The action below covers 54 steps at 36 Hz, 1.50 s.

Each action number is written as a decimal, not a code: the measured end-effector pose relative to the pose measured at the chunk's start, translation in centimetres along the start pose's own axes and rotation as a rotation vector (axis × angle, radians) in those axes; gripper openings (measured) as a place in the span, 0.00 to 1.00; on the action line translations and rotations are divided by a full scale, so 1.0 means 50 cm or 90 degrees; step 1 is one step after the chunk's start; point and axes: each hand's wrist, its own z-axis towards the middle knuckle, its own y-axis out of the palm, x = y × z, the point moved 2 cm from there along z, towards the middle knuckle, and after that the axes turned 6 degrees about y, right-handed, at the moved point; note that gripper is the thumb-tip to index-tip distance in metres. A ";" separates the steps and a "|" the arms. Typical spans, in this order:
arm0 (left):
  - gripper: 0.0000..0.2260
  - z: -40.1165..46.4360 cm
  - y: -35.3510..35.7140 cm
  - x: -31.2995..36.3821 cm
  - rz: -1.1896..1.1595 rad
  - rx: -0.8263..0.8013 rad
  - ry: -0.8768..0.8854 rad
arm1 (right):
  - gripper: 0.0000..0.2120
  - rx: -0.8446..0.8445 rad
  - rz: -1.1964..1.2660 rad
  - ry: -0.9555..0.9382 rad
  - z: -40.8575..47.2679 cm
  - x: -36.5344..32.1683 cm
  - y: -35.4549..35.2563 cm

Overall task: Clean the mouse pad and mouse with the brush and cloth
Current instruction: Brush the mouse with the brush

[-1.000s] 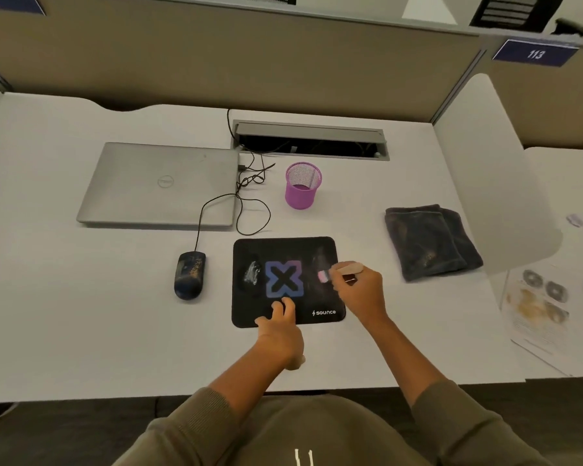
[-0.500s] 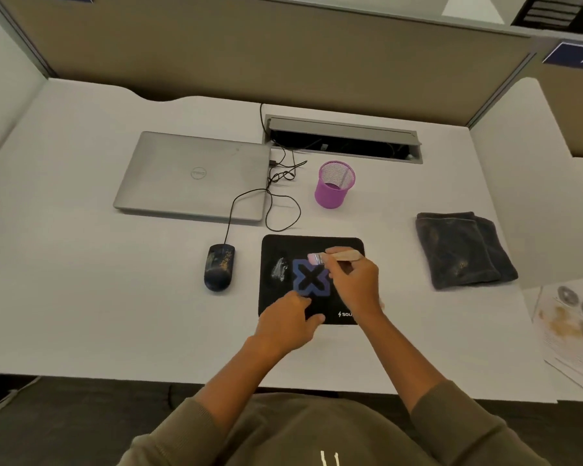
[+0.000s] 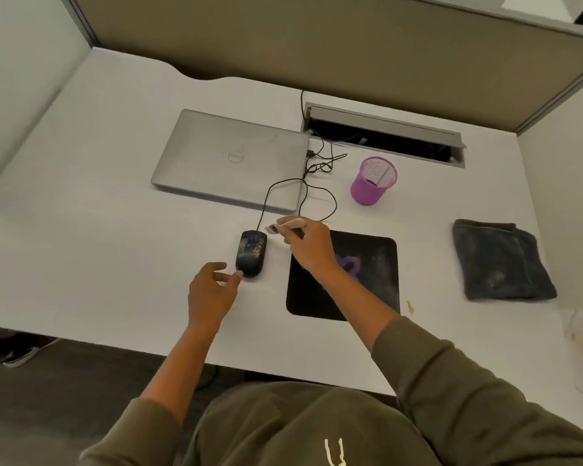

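1. Desk (image 3: 81,230): white surface, bounded by tan partition panels.
2. Mouse (image 3: 250,253): dark, corded, speckled with pale dust on its top; placed at 9 o'clock from the mouse pad, just beside it but apart.
3. Mouse pad (image 3: 367,280): black with a purple mark, lying flat near the front edge of the desk; pale smears are seen on its right half; its left part is crossed by the right forearm.
4. Brush (image 3: 288,225): pale wooden handle, pinkish bristles; the bristle tip is held just at 1 o'clock of the mouse. Contact with the mouse cannot be told.
5. Right hand (image 3: 308,245): fingers are curled round the brush handle, which is pinched near its head.
6. Left hand (image 3: 209,290): fingers are loosely spread and half bent, nothing is held; one fingertip is placed at the near end of the mouse, at 7 o'clock of it.
7. Cloth (image 3: 500,260): dark, folded, dusty; laid well apart at 3 o'clock from the mouse pad.
8. Laptop (image 3: 229,158): silver, closed, at 12 o'clock from the mouse.
9. Pen cup (image 3: 372,181): purple mesh, upright, at 12 o'clock from the mouse pad.
10. Cable (image 3: 317,190): black, looped between laptop and pen cup, run to the mouse.
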 end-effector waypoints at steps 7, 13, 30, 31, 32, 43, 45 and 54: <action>0.21 0.031 0.017 0.000 -0.072 -0.015 -0.020 | 0.09 -0.003 -0.025 -0.023 0.008 -0.004 0.029; 0.15 0.042 0.021 -0.008 -0.118 -0.012 -0.034 | 0.09 -0.013 -0.051 -0.033 0.006 0.002 0.049; 0.10 0.054 0.021 -0.025 -0.139 -0.015 -0.032 | 0.14 -0.015 -0.104 -0.155 -0.117 0.030 0.064; 0.10 0.055 0.021 -0.026 -0.136 -0.015 -0.029 | 0.14 -0.018 -0.109 -0.161 -0.125 0.032 0.066; 0.11 0.056 0.021 -0.027 -0.135 -0.015 -0.028 | 0.15 -0.022 -0.112 -0.168 -0.133 0.034 0.067; 0.09 0.067 -0.002 -0.038 -0.121 -0.002 -0.013 | 0.15 -0.071 -0.201 -0.217 -0.219 0.074 0.066; 0.10 0.070 -0.011 -0.041 -0.124 0.009 -0.014 | 0.15 -0.072 -0.197 -0.214 -0.224 0.076 0.060; 0.13 0.069 -0.033 -0.045 -0.111 0.019 -0.019 | 0.11 0.043 -0.107 -0.192 -0.150 0.017 0.026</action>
